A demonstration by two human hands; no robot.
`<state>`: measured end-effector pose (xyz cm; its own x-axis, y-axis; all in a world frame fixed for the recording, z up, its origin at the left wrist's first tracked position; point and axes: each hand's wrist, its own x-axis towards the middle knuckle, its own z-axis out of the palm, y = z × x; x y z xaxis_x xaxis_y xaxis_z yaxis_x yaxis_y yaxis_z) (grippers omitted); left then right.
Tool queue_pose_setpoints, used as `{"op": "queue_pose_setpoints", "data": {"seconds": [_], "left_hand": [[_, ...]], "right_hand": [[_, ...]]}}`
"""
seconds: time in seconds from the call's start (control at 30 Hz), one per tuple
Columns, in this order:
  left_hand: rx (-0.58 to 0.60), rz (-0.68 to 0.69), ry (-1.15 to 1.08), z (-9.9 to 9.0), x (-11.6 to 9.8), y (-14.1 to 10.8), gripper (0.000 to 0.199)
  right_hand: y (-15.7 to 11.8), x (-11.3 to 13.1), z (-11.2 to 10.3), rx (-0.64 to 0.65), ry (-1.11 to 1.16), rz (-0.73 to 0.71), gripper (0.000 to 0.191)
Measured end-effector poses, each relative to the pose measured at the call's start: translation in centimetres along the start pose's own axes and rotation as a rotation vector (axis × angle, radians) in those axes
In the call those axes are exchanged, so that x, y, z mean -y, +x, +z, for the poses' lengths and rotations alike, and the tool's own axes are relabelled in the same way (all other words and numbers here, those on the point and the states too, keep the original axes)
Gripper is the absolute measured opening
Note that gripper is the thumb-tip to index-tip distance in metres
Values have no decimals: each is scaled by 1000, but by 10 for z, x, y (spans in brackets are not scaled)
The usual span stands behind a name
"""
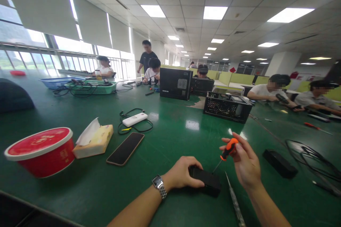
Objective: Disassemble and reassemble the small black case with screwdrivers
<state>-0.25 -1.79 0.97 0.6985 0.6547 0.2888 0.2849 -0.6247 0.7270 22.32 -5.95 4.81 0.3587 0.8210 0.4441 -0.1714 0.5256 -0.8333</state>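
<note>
My left hand (185,173), with a watch on its wrist, grips the left end of a black box-shaped part (209,181) lying on the green table (160,142). My right hand (246,163) holds an orange and black screwdriver (229,149) by its handle between thumb and fingers. The screwdriver slants down to the left, and its tip is at the far edge of the black part; whether it touches a screw cannot be made out. Between the part and my right forearm lies a thin pointed tool (234,200).
A second black part (279,163) and black cables (314,156) lie at right. To the left are a phone (125,148), tissue pack (96,143), red tub (42,156) and white power strip (135,119). Computer cases (176,83) (227,108) stand farther back, with several people around.
</note>
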Motion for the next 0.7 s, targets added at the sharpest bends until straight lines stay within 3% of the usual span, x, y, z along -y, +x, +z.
{"op": "queue_pose_setpoints", "data": {"seconds": [0.17,0.3,0.4,0.57,0.7], "left_hand": [[-2,10,2,1,1,0,40],[-10,5,-3,1,0,-2,41],[-9,-6,9,0,-1,-2,42],[-4,-8,23,0,-2,-1,43],[-5,-11,7,1,-1,-1,43]], "right_hand": [[-3,-1,3,-3,-37,-77,28],[0,-6,1,-117,-91,-178,27],[0,-10,-2,-184,-136,-157,34],[-2,-7,1,-146,-101,-121,37],[-1,-7,4,-172,-158,-194,31]]}}
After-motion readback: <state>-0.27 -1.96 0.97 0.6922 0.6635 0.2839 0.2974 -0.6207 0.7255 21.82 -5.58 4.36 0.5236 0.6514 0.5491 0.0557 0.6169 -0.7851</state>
